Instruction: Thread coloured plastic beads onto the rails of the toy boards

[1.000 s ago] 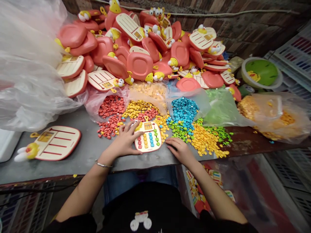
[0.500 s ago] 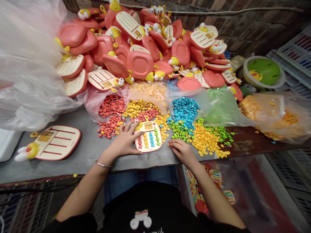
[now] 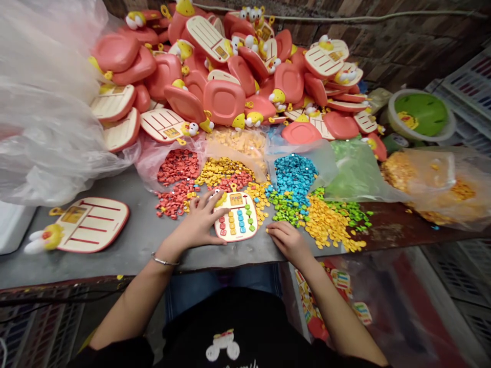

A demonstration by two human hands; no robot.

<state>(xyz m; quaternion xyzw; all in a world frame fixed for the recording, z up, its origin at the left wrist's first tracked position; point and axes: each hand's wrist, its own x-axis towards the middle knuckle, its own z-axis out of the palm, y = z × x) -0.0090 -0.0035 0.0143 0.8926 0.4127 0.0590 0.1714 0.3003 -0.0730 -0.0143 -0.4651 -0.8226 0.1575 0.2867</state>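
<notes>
My left hand [image 3: 195,223] grips the left side of a cream toy board [image 3: 235,236], thumb along its lower edge and fingers over its top left corner. Columns of small red, yellow, blue and green pieces sit in the board's slots, and its yellow duck head is partly hidden by the fingers. Just right of the board, my right hand [image 3: 288,241] is closed in a pinch low over the table, with a small yellow piece [image 3: 267,230] showing at the fingertips. Loose yellow pieces [image 3: 326,222] and green pieces [image 3: 286,207] lie beyond this hand.
A second board [image 3: 95,227] with bare slots lies on the grey table [image 3: 146,260] at left. Heaps of red pieces [image 3: 178,168] and blue pieces [image 3: 293,174] spill from plastic bags. Behind rises a pile of pink-backed boards [image 3: 224,99]. A bin [image 3: 345,291] holding filled boards stands below right.
Both hands keep almost the same place and grip. The whole view has shifted slightly to the right; nothing else has visibly moved.
</notes>
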